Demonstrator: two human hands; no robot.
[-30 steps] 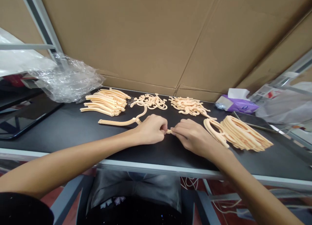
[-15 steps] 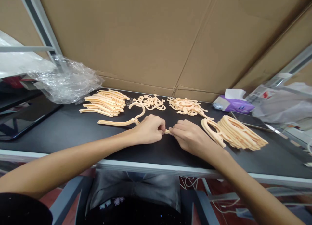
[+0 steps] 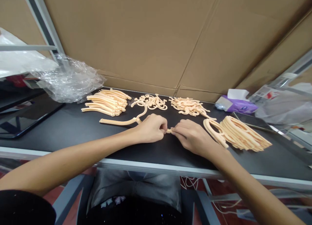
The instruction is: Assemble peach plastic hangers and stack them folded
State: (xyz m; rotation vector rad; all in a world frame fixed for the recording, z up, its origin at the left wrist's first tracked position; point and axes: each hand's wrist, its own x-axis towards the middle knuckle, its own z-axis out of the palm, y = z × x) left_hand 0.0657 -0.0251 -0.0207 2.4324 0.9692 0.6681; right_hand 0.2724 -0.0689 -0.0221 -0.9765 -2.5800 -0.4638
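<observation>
A cream plastic clothes hanger (image 3: 119, 122) lies across the black table, its hook (image 3: 146, 108) curving up and one arm pointing left. My left hand (image 3: 152, 128) is closed over the hanger's right side and hides it. Between the fingertips of both hands shows a short cream end (image 3: 168, 131), in line with the hanger and apparently part of it; the join is hidden. My right hand (image 3: 188, 134) pinches this end from the right, fingers pressed together.
Along the back sit a pile of straight arm pieces (image 3: 107, 103), loose hooks (image 3: 154, 102) and more small curved pieces (image 3: 188, 106). Stacked hangers (image 3: 243, 134) lie right, near a purple tissue pack (image 3: 240, 105). Plastic wrap (image 3: 73, 78) and a dark tablet-like panel (image 3: 31, 116) are left.
Both hands keep their grip at nearly the same spot, with slightly more of the cream end showing between them. The whole view has shifted a little.
</observation>
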